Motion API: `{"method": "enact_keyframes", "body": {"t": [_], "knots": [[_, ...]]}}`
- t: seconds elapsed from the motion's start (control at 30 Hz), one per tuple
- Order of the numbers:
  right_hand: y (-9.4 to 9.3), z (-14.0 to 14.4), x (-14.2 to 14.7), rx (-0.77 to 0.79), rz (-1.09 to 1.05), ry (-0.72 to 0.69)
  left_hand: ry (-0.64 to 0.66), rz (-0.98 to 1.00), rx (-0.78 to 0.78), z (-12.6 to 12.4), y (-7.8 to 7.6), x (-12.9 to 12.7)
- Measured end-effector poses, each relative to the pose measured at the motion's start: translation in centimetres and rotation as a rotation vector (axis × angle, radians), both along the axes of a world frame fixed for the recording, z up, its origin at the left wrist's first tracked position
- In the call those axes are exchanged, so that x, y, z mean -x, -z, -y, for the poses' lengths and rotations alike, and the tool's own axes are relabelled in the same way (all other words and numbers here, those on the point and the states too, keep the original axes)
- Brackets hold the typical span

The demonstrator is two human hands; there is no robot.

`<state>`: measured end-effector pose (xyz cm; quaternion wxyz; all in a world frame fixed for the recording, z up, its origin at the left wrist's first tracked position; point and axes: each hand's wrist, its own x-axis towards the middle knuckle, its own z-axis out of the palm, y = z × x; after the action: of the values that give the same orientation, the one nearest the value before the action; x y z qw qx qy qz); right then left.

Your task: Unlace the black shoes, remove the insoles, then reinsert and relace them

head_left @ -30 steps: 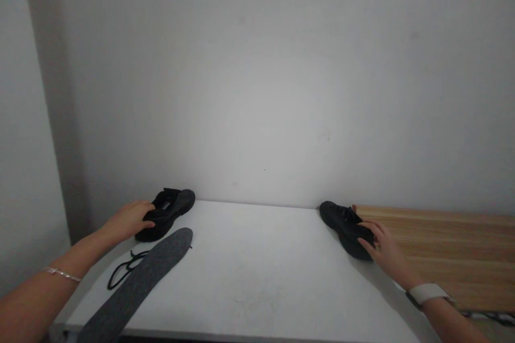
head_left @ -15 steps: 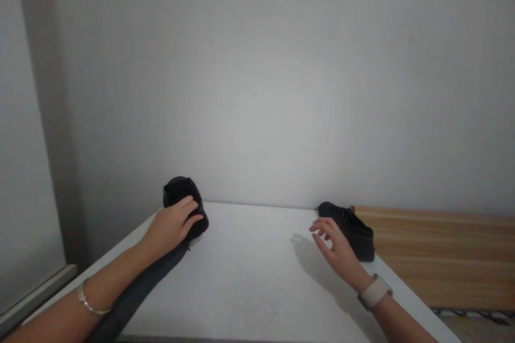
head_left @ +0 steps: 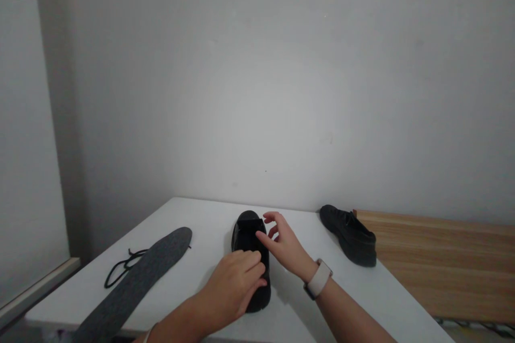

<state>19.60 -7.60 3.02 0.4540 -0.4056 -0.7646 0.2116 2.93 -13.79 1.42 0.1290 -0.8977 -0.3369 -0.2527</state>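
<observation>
A black shoe [head_left: 250,260] stands in the middle of the white surface [head_left: 201,289], heel end toward the near edge. The left hand [head_left: 235,289] grips it over the heel and collar, fingers curled on top. The right hand [head_left: 284,244] (a pale watch [head_left: 317,280] on its wrist) touches the shoe's tongue with loosely spread fingers, grasping nothing. A second black shoe [head_left: 351,234] sits at the far right edge, beside a wooden board [head_left: 442,262]. A grey insole [head_left: 137,281] and a black lace [head_left: 120,267] lie along the left edge.
</observation>
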Motion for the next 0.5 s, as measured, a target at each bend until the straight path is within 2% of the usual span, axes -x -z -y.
{"method": "enact_keyframes", "body": {"t": [0.13,0.23,0.3,0.4,0.43,0.5], "knots": [[0.6,-1.9,0.3,-0.05,0.043,0.066,0.004,-0.021,0.023,0.1,0.4,-1.3],[1.0,-3.1,0.4,-0.083,0.074,0.132,-0.031,-0.001,0.055,0.2,-0.1,-2.0],[1.2,-3.7,0.3,-0.107,0.102,0.174,-0.045,0.036,0.077,0.2,-0.6,-1.5],[1.5,-4.0,0.0,-0.136,0.153,0.214,-0.093,0.134,0.079,0.0,-0.8,1.7],[1.5,-4.0,-0.1,-0.142,0.17,0.219,-0.157,0.173,0.068,-0.1,-0.6,3.6],[1.3,-4.0,-0.3,-0.144,0.194,0.224,-0.376,0.231,0.036,-0.6,-0.1,8.2]]}}
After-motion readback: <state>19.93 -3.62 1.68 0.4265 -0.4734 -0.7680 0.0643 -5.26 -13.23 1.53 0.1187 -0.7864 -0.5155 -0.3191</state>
